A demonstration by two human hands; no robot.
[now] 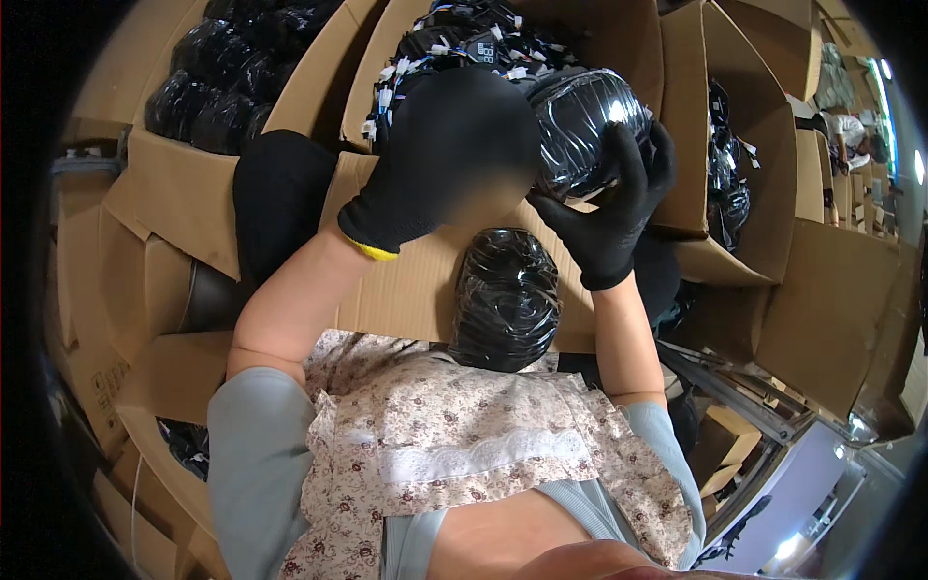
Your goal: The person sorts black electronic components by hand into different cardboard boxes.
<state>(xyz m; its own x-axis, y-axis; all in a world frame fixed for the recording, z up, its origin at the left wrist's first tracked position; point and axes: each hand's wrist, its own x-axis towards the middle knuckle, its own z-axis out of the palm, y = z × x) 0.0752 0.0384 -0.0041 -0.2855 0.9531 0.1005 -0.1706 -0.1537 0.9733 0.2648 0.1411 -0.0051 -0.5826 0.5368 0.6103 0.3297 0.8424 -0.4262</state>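
Observation:
A rounded black part wrapped in shiny clear film (592, 126) is raised over the front of an open carton. My right hand (619, 198), in a black glove, grips its right side, thumb beneath and fingers curved round the edge. My left hand (440, 159), in a black glove with a yellow cuff, is at the left of this wrapped part. A blurred patch covers its fingers, so their hold does not show. Closer to me, a second film-wrapped black part (507, 300) lies on a cardboard flap (396, 290), its near end by my floral apron (435, 416).
Black parts with white connectors and wires (483, 43) fill the carton ahead. Another carton (184, 164) at the left holds several wrapped black bundles. To the right stands a carton (764, 193) with more black parts. A person (849, 135) is far off at the right.

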